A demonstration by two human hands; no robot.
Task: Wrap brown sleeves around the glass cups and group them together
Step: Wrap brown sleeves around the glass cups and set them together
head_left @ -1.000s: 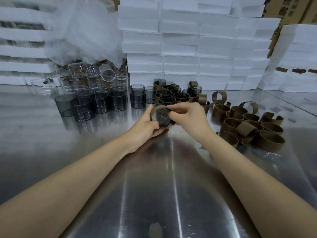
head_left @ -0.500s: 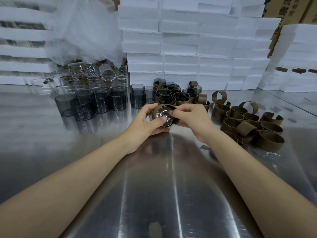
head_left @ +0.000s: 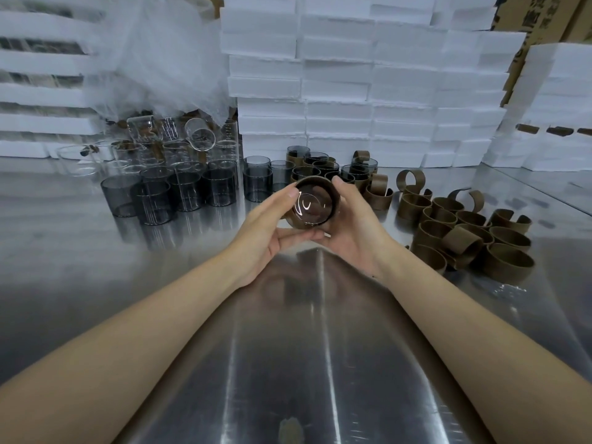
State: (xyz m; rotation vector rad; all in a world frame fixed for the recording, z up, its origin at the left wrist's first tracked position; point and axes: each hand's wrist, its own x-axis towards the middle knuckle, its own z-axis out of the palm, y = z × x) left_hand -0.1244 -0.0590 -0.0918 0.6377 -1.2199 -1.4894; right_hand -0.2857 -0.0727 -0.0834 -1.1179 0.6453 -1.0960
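Observation:
A dark glass cup with a brown sleeve around it is held above the steel table, its base tilted toward me. My left hand cups its left side and underside. My right hand grips its right side. Behind the hands stands a cluster of sleeved cups. Bare smoky glass cups stand in rows to the left. A pile of loose brown sleeves lies to the right.
Clear glass cups and plastic wrap are heaped at the back left. White foam boxes are stacked along the back of the steel table. Cardboard cartons stand at the top right.
The sleeve has gone from partly wrapped to snug around the cup. Both hands have lifted the cup slightly and tilted its base toward me.

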